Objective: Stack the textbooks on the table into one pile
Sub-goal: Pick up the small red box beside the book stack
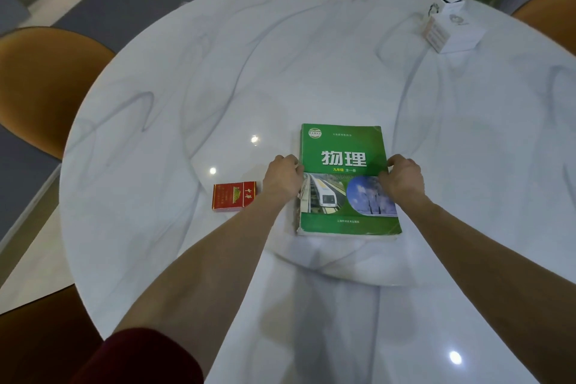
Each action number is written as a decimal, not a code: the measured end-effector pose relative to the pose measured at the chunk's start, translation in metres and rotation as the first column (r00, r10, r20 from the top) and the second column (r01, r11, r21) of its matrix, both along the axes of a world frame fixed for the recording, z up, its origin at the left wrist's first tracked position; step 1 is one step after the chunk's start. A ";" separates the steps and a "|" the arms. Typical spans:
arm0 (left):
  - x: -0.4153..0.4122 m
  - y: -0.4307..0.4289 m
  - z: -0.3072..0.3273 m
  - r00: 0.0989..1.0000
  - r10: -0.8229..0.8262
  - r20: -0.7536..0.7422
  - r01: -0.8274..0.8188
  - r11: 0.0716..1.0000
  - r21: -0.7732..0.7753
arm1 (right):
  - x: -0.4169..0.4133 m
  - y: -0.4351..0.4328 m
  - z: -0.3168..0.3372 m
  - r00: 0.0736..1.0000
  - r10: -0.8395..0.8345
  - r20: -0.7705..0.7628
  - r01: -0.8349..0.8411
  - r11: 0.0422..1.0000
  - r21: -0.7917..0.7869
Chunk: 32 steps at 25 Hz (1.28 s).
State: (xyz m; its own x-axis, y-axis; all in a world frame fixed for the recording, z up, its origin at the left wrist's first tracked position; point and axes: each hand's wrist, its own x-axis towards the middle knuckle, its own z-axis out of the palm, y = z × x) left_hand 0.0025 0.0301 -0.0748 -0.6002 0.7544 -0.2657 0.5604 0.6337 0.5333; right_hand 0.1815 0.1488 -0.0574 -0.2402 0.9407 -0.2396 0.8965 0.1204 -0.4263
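A pile of textbooks lies flat near the middle of the round white marble table (218, 72). The top one is a green textbook (343, 146) with white characters and a train picture on its cover. Edges of other books show beneath it on the left side. My left hand (282, 179) presses against the pile's left edge with fingers curled. My right hand (402, 179) grips the right edge, fingers curled over the cover. Both hands hold the pile from either side.
A red cigarette pack (234, 195) lies just left of my left hand. A white tissue box (452, 25) stands at the far right of the table. Orange chairs (40, 81) stand around the table at the left, back and right.
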 end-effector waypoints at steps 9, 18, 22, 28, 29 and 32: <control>-0.045 -0.048 0.043 0.981 -0.095 -0.167 0.094 0.995 -0.016 | -0.061 -0.058 0.040 0.923 0.385 -0.013 -0.379 0.913 0.153; -0.081 -0.109 0.039 0.926 -0.324 -0.193 0.282 0.935 -0.216 | -0.114 -0.127 0.020 0.837 0.546 -0.044 -0.544 0.838 0.043; -0.081 -0.121 0.020 0.899 -0.400 -0.179 0.341 0.895 -0.288 | -0.127 -0.147 0.003 0.847 0.528 -0.053 -0.530 0.847 -0.040; -0.082 -0.126 -0.004 0.884 -0.422 -0.199 0.368 0.893 -0.258 | -0.138 -0.168 -0.024 0.893 0.446 -0.051 -0.449 0.882 -0.144; -0.082 -0.126 -0.007 0.885 -0.412 -0.217 0.359 0.901 -0.245 | -0.139 -0.170 -0.027 0.905 0.422 -0.058 -0.426 0.892 -0.151; -0.079 -0.127 -0.013 0.885 -0.372 -0.281 0.317 0.922 -0.222 | -0.142 -0.173 -0.036 0.931 0.345 -0.117 -0.362 0.914 -0.184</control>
State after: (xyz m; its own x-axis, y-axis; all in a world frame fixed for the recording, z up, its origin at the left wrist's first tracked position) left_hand -0.0769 -0.0964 -0.0874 -0.3828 0.8903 -0.2468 0.8789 0.4332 0.1995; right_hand 0.0394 -0.0243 -0.0932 -0.5742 0.7257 -0.3790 0.7731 0.3283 -0.5427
